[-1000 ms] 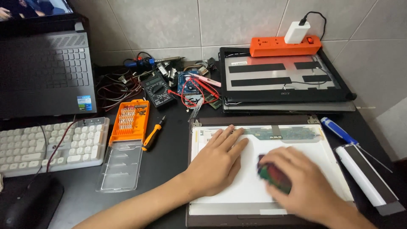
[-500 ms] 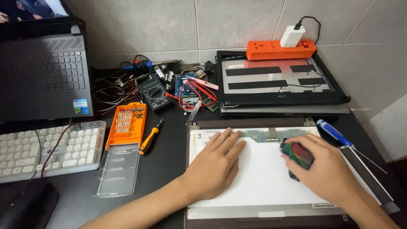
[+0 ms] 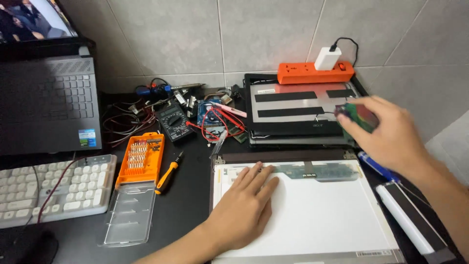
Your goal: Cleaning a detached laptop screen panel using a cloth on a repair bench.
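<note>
Hands first: left hand (image 3: 243, 210) lies flat, fingers spread, palm down on the white display panel (image 3: 317, 215), gripping nothing. Left of it sit an orange bit case (image 3: 140, 159) and an orange-handled screwdriver (image 3: 168, 173). Right hand (image 3: 391, 132) hovers over the dark laptop lid (image 3: 298, 110), fingers closed around a small blurred red-green object (image 3: 360, 115).

Right hand (image 3: 391, 134) motion-blurred, small green-red object (image 3: 360, 115) indistinct, laptop (image 3: 46, 93) cropped
</note>
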